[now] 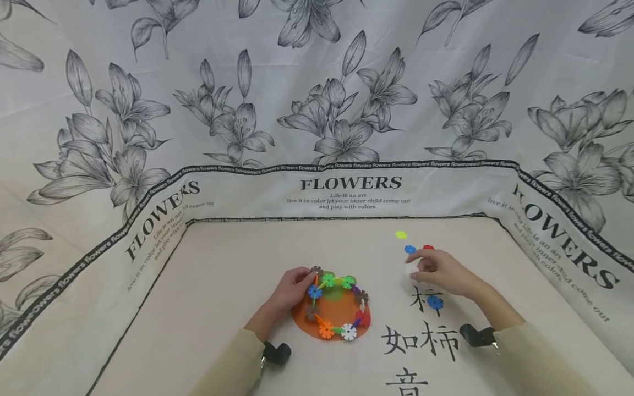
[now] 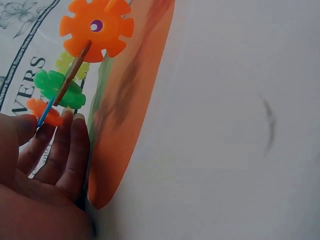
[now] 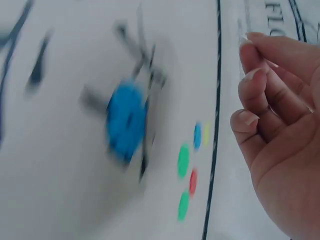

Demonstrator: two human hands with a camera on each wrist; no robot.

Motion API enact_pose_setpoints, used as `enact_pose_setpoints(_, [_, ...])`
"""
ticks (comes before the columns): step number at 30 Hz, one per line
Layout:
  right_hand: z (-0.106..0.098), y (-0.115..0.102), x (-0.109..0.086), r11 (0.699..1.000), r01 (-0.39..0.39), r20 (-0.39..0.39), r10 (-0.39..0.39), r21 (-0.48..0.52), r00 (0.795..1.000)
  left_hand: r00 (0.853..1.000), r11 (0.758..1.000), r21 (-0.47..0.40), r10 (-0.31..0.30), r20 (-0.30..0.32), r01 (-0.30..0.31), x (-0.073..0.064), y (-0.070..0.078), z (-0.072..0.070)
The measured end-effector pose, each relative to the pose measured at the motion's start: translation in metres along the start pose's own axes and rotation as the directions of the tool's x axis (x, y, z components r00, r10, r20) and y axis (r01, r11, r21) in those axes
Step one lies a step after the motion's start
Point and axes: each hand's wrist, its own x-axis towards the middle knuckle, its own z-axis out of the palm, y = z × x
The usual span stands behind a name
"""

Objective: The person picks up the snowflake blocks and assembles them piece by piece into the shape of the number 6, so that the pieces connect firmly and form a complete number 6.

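Observation:
My left hand (image 1: 294, 289) pinches a ring of joined snowflake discs (image 1: 326, 330) at its upper left edge, above an orange fruit shape (image 1: 337, 308) on the cloth. The ring mixes orange, green, blue, brown, white, red and purple discs. In the left wrist view, the thumb and fingers grip an orange disc (image 2: 42, 111) at the end of the linked pieces. My right hand (image 1: 446, 272) holds its thumb and forefinger together around a whitish snowflake disc (image 1: 411, 268), mostly hidden in the right wrist view. A blue disc (image 3: 126, 120) lies below this hand.
Several loose discs lie beyond the right hand, among them a yellow disc (image 1: 400, 235), a blue one and a red disc (image 3: 193, 181). Large black characters (image 1: 421, 339) mark the cloth. A flower-printed curtain (image 1: 346, 110) rises at the back and sides.

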Motion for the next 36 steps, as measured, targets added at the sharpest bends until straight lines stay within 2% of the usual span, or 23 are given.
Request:
enact_pose_setpoints(8, [0.035, -0.044, 0.048, 0.982, 0.072, 0.038, -0.080, 0.176, 0.996, 1.000, 1.000, -0.027, 0.009, 0.017, -0.008, 0.000, 0.001, -0.005])
enact_pose_setpoints(17, [0.076, -0.089, 0.078, 0.962, 0.083, 0.060, -0.102, 0.260, 0.993, 0.999, 1.000, -0.015, 0.022, 0.041, -0.022, -0.004, -0.005, -0.008])
enact_pose_setpoints(22, [0.093, -0.103, 0.093, 0.962, 0.063, 0.062, -0.083, 0.267, 0.995, 0.997, 0.998, -0.061, 0.031, 0.072, -0.026, 0.000, -0.007, -0.009])
enact_pose_setpoints(28, [0.108, -0.112, 0.109, 0.970, 0.057, 0.044, -0.069, 0.238, 0.997, 0.995, 0.994, -0.109, 0.018, 0.100, -0.007, 0.004, -0.003, -0.012])
enact_pose_setpoints(31, [0.114, -0.115, 0.114, 0.976, 0.077, 0.043, -0.088, 0.205, 0.995, 0.995, 0.993, -0.114, 0.002, 0.099, 0.010, 0.005, -0.002, -0.013])
enact_pose_setpoints(36, [0.120, -0.121, 0.116, 0.984, 0.068, 0.055, -0.078, 0.162, 0.995, 0.994, 0.994, -0.113, 0.022, 0.111, -0.009, 0.004, -0.003, -0.016])
